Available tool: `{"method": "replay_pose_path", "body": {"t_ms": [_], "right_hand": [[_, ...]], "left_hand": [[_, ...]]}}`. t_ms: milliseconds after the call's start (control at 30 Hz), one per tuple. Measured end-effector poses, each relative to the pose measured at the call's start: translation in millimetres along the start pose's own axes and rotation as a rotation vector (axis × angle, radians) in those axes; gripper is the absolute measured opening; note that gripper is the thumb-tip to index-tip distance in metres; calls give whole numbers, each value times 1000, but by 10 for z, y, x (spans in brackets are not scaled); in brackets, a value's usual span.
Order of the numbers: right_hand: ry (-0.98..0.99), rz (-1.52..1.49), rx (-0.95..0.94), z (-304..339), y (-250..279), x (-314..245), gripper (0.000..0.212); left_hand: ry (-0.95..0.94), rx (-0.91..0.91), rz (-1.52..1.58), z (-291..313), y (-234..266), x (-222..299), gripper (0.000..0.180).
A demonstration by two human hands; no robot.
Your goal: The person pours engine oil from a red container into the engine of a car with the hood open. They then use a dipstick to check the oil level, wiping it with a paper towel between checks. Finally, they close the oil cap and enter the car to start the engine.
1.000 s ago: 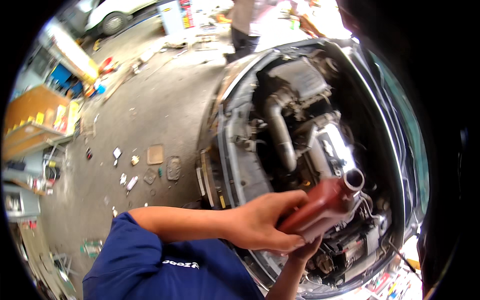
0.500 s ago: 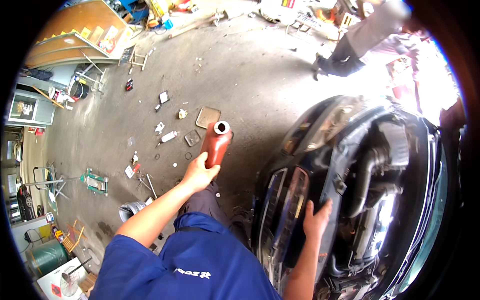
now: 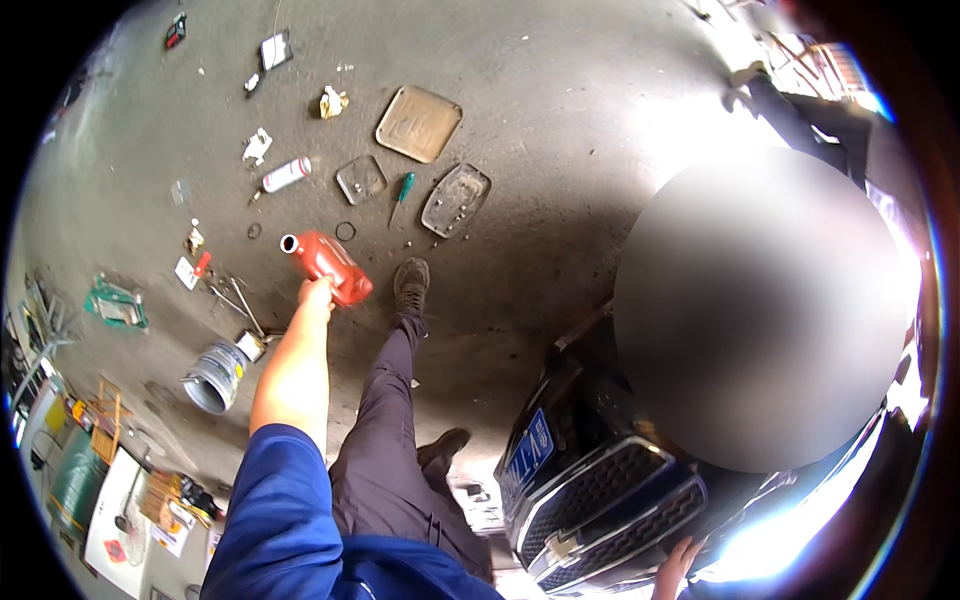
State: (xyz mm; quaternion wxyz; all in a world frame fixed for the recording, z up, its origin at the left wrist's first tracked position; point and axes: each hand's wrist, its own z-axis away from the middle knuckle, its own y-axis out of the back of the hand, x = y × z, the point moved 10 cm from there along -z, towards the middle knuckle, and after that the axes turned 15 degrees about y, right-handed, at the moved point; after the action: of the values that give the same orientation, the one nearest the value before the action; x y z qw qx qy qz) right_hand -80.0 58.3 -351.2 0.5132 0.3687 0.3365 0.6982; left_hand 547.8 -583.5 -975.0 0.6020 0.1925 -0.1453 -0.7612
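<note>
My left hand (image 3: 317, 292) grips a red plastic bottle (image 3: 340, 268) over the floor. The bottle is tilted, its pale open neck facing left and no cap on it. At the lower right my right hand (image 3: 678, 564) rests with its fingers stretched out on the front of a black car (image 3: 690, 492), above the grille. Only part of this hand shows. A large grey blur covers much of the car's upper front, so I cannot tell what the engine bay looks like.
A brown tray (image 3: 420, 124), a black tray (image 3: 457, 201), a green-handled screwdriver (image 3: 403, 197) and a spray can (image 3: 287, 175) lie ahead on the floor. A grey bucket (image 3: 214, 377) lies at left. Another person's legs (image 3: 815, 125) show at upper right.
My left hand has swung left with the red bottle, which now tilts leftward. My view has turned down toward the floor. My right hand now sits lower in view, still on the car.
</note>
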Motion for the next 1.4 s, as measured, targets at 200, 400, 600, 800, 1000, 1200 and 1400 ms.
{"method": "replay_pose_path", "body": {"t_ms": [200,400,600,800,1000,1200,1400], "right_hand": [[-18,-91,-41,-80,-46,93,79],[-151,27,-134,-81,-65,-13,76],[-8,-48,64,-67,6,-511,80],[-81,-85,179,276,296,-674,80],[-487,-405,-164,-563,251,-1813,61],[146,-658,-942,-2724,917,-5125,67],[895,-547,182,-5509,4300,-8812,46]], "left_hand": [[132,-76,201,-1011,94,-332,46],[-50,398,-107,-734,423,-540,61],[-482,-193,-716,1076,-662,-140,22],[-725,-269,-879,3356,-945,1317,26],[-736,-250,-536,4040,-529,3618,16],[-677,-72,-23,4716,669,5426,11],[-666,-83,-46,5235,715,5666,10]]}}
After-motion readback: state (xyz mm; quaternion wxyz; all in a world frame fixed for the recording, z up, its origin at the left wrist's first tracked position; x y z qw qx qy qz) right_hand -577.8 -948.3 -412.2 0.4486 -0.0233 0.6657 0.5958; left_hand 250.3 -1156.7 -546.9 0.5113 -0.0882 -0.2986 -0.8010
